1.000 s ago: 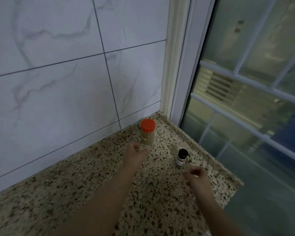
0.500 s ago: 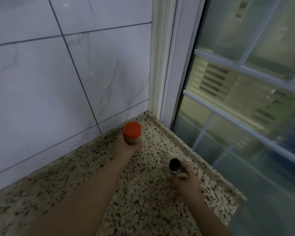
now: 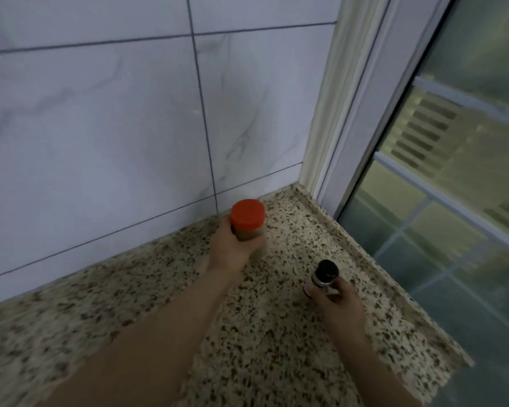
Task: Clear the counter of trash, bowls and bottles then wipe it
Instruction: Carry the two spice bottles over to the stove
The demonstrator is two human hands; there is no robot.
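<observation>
Clearly the bottle-clearing step is under way. The left hand [image 3: 232, 245] is wrapping its fingers round a squat jar with an orange-red plastic lid and tan contents [image 3: 247, 221], near the corner where the white marble-look tiled wall [image 3: 100, 127] is meeting the window frame [image 3: 350, 113]. The right hand [image 3: 338, 298] is pinching a small clear bottle with a black cap [image 3: 323, 273] — both are sitting at or just above the speckled granite worktop [image 3: 262, 333]. Next, I judge, both containers are needing a straight lift and carrying off — then wiping.
</observation>
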